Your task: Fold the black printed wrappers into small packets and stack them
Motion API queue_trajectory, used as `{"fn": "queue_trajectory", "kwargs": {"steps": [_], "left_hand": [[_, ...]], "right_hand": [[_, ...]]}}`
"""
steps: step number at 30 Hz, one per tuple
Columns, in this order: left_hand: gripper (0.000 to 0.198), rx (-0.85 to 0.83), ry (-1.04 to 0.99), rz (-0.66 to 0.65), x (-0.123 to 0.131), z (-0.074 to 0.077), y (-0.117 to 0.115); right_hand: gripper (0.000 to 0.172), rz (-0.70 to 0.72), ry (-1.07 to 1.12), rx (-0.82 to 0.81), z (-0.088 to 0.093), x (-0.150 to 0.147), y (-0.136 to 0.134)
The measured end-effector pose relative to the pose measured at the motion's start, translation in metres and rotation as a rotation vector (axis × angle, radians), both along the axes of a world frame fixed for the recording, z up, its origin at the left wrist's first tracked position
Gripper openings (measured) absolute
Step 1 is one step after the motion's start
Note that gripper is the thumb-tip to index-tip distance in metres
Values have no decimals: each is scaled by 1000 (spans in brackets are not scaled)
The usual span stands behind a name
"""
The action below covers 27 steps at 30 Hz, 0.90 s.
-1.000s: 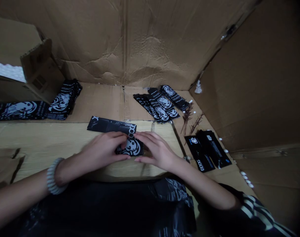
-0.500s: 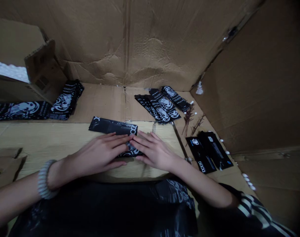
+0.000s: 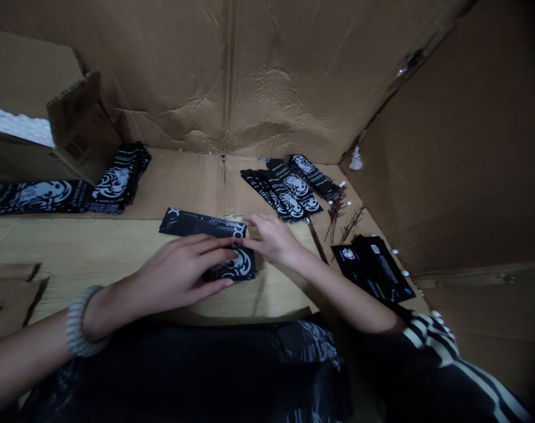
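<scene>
Right hand [image 3: 274, 239] has slid toward 12 o'clock since half a second ago, baring more of the black packet [image 3: 240, 264], on the table [image 3: 95, 247] just off center at 7. Left hand [image 3: 181, 270] lies across it, fingers out; can't tell if either's pinching. Fanned packets [image 3: 294, 191] at 1 from it, flat pouches [image 3: 384, 264] at 3.

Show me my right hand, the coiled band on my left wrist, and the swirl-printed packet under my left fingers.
Right hand [image 3: 274, 238], head view: back of the hand.
Coiled band [image 3: 76, 323], head view: outer coils.
Swirl-printed packet [image 3: 241, 264], head view: white print on its face.
</scene>
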State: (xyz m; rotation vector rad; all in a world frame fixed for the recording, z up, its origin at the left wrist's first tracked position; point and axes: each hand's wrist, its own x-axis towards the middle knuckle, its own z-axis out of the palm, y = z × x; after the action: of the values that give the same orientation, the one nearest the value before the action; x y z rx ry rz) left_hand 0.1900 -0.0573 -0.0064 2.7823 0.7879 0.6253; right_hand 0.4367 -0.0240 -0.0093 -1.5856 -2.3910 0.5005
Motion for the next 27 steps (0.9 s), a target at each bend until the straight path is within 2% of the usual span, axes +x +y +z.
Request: {"fn": "queue_trajectory", "kwargs": {"steps": [2, 7, 12, 15, 20, 27], "left_hand": [[38, -65, -55, 63, -2, 5, 4], [35, -198, -107, 206, -21, 12, 8], [30, -207, -132, 190, -31, 17, 0], [29, -221, -149, 192, -35, 18, -2], [28, -256, -155, 215, -40, 14, -3], [37, -367, -137, 300, -43, 19, -13]], "right_hand": [[42, -63, -53, -69, 1, -10, 10], [26, -130, -30, -131, -2, -16, 26], [27, -203, 52, -185, -7, -12, 31], [22, -231, 84, -204, -10, -10, 30], [39, -243, 74, -175, -9, -11, 25], [37, -288, 181, -192, -8, -17, 24]]}}
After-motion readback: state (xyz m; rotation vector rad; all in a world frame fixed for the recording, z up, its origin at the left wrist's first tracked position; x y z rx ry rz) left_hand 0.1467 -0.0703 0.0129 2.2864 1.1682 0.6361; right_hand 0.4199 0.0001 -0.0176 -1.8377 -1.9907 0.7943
